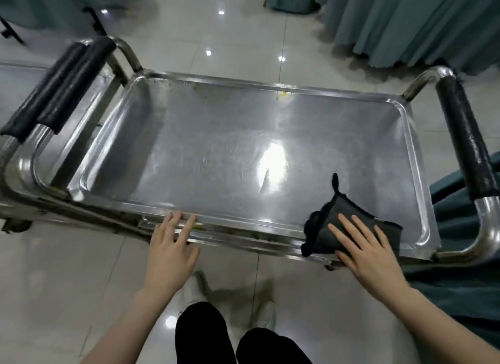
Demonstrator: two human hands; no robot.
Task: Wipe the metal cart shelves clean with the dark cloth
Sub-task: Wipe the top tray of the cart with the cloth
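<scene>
The metal cart's top shelf (216, 136) is a shiny steel tray with a raised rim, filling the middle of the view. Small yellowish bits stick near its far rim. The dark cloth (324, 228) lies folded over the near right edge of the tray. My right hand (368, 247) lies flat on the cloth, fingers spread, pressing it down. My left hand (170, 247) rests with its fingertips on the tray's near rim, left of centre, holding nothing.
Black padded handles stand at the cart's left end (67, 79) and right end (468, 147). A second cart's shelf (16, 79) shows at far left. Teal draped cloths (405, 19) hang behind and at right. Glossy tiled floor surrounds the cart; my legs and shoes are below.
</scene>
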